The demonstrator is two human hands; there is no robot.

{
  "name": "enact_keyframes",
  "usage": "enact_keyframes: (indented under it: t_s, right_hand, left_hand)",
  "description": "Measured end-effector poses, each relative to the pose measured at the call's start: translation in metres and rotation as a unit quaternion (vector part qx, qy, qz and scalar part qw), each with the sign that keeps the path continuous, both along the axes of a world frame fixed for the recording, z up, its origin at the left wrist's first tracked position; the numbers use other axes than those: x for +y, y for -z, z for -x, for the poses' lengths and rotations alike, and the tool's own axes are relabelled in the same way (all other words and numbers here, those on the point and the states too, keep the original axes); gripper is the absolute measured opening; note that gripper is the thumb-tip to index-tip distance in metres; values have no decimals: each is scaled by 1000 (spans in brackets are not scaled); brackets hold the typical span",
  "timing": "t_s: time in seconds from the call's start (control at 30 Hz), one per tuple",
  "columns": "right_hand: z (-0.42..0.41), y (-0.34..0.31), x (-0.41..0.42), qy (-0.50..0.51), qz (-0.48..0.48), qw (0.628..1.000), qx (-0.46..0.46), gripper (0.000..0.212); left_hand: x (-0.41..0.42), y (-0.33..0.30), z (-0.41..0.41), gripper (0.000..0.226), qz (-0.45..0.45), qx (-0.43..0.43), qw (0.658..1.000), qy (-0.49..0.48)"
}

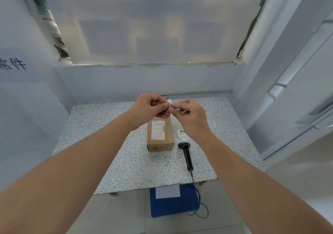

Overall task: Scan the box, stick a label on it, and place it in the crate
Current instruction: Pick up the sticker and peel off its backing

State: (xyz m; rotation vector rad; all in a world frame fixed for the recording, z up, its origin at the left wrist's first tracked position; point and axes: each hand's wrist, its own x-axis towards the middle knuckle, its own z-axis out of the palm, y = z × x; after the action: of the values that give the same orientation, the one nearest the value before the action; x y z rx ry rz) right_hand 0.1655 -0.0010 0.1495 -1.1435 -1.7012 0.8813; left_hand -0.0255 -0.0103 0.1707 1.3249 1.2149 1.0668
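Note:
A small brown cardboard box (160,136) with a white shipping label on top lies in the middle of the speckled table (100,129). Above its far end, my left hand (149,108) and my right hand (191,115) meet, both pinching a small white label (170,102) between their fingertips. A black handheld scanner (186,153) lies on the table just right of the box, its cable running off the front edge. A blue crate (173,204) sits on the floor below the table's front edge, with a white patch on it.
A white sheet of labels (181,133) lies right of the box, partly hidden by my right wrist. White walls close in the table on the left, back and right. The scanner cable (199,206) loops over the crate.

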Motion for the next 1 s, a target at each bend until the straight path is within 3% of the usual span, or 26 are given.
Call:
enact_keyframes:
  t_s: [0.13,0.43,1.0]
  right_hand:
    - [-1,-4,-1,-24,22,999,29,24]
    - [7,-6,5,-28,107,987,116,11]
    - [11,-15,17,-91,101,980,147,25]
  left_hand:
    - [-3,-3,-1,13,1,5,1000,-10]
    - [-6,-9,6,12,-41,74,996,-15]
    - [12,-10,9,11,-20,-28,999,-25]
